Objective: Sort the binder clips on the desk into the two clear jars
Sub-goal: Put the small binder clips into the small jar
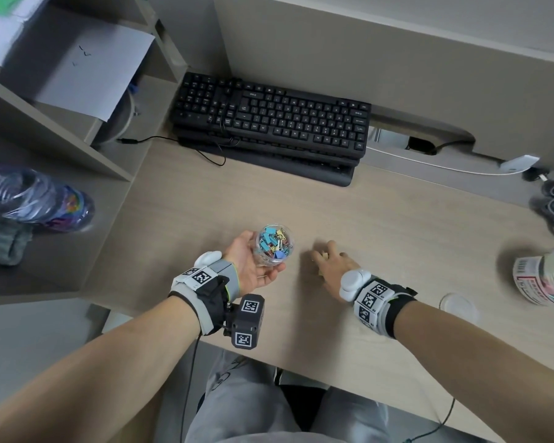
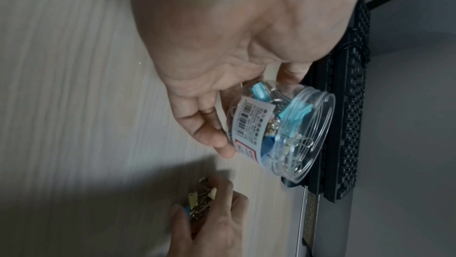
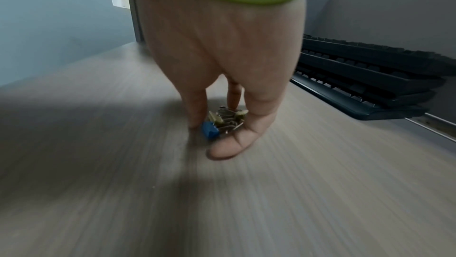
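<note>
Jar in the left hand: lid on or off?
Off. The jar held by the left hand shows a bare open rim, with clips visible straight through its mouth.

The left hand (image 1: 253, 262) is holding a jar (image 1: 274, 244) above the desk (image 1: 381, 225), with binder clips lying inside it; just to its right, the right hand (image 1: 331, 262) is closing over a small heap of clips (image 3: 223, 119) lying on the desk; behind both, stacked keyboards (image 1: 269, 123) are sitting; far right, a second jar (image 1: 544, 276) is lying, a lid (image 1: 458, 305) resting before it; at left, shelving (image 1: 61, 145) is standing.
</note>
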